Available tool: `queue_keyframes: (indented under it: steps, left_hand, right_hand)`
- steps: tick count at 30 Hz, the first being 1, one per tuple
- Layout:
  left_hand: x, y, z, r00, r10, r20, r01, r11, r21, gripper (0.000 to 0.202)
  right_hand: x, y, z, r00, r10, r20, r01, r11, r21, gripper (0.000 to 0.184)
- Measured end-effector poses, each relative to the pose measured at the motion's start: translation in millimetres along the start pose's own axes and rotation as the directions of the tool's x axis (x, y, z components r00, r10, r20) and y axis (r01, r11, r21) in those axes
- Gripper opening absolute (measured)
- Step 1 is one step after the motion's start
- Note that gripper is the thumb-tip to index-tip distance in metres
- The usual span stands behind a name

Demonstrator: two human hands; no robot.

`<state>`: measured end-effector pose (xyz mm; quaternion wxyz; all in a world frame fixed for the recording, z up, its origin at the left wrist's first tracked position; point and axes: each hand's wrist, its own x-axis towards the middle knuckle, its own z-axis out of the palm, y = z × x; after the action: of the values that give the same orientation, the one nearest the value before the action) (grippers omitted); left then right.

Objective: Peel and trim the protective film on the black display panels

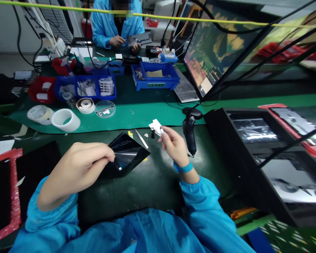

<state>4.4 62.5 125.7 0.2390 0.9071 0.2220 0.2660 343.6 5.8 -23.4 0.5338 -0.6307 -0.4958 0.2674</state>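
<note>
My left hand [86, 161] pinches a corner of a thin, glossy black sheet [130, 158], which hangs in the air with a small white dot [120, 168] on it. To the right, my right hand [175, 146] is closed, thumb against forefinger, on a small white paper-like piece [156, 125] that looks folded. Tweezers [141, 138] lie on the dark mat between my hands. Close by are a small black object [153, 134] and a small yellow item [130, 134], partly hidden by the sheet.
A black handheld scanner [190, 135] lies right of my right hand. Blue bins [155, 84], tape rolls [65, 120] and a round dish [105, 109] stand beyond. At right are a black foam tray [226, 140] and a monitor [218, 45]. A co-worker [118, 24] sits opposite.
</note>
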Motion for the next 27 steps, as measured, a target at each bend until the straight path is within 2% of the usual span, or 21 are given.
queue_keyframes:
  steps: [4,7,10,13,16,18,21,24,27]
  left_hand:
    - [0.2,-0.1,0.8,1.000,-0.019,0.010,0.019,0.999,-0.026,0.025]
    - [0.8,1.0,0.4,1.000,-0.025,0.009,0.026,0.999,-0.020,0.025]
    - [1.0,1.7,0.0,1.000,-0.026,0.014,0.027,0.999,-0.018,0.025]
    - [0.8,1.4,0.0,0.999,-0.034,0.019,0.034,0.999,-0.024,0.026]
    - [1.0,0.5,0.2,0.999,-0.044,0.026,0.044,0.999,-0.027,0.027]
    - [1.2,0.1,0.5,0.999,-0.046,0.029,0.047,0.999,-0.019,0.027]
    - [1.9,0.2,0.9,0.999,-0.045,0.029,0.045,0.999,-0.018,0.027]
    - [3.1,1.2,0.9,0.998,-0.043,0.037,0.044,0.999,-0.024,0.026]
    - [4.1,2.3,0.0,0.998,-0.044,0.038,0.045,0.999,-0.026,0.025]
  right_hand:
    - [-0.7,-65.6,6.6,0.988,-0.155,-0.025,0.155,0.935,0.318,0.028]
    - [-5.5,-112.4,17.0,0.967,-0.252,0.034,0.209,0.864,0.458,0.008]
    - [-10.4,-137.6,30.5,0.949,-0.293,0.114,0.175,0.794,0.582,0.017]
    - [-12.0,-140.4,44.8,0.936,-0.343,0.083,0.213,0.738,0.640,0.027]
    - [-12.0,-132.1,56.9,0.898,-0.440,0.012,0.345,0.719,0.603,0.034]
    - [-12.6,-125.9,62.3,0.838,-0.545,-0.031,0.473,0.697,0.539,0.027]
    - [-14.4,-121.7,65.8,0.735,-0.675,-0.068,0.634,0.648,0.422,0.034]
    - [-15.9,-125.5,64.9,0.699,-0.714,-0.030,0.677,0.648,0.349,0.036]
    - [-15.9,-132.1,63.5,0.673,-0.739,0.037,0.703,0.654,0.280,0.030]
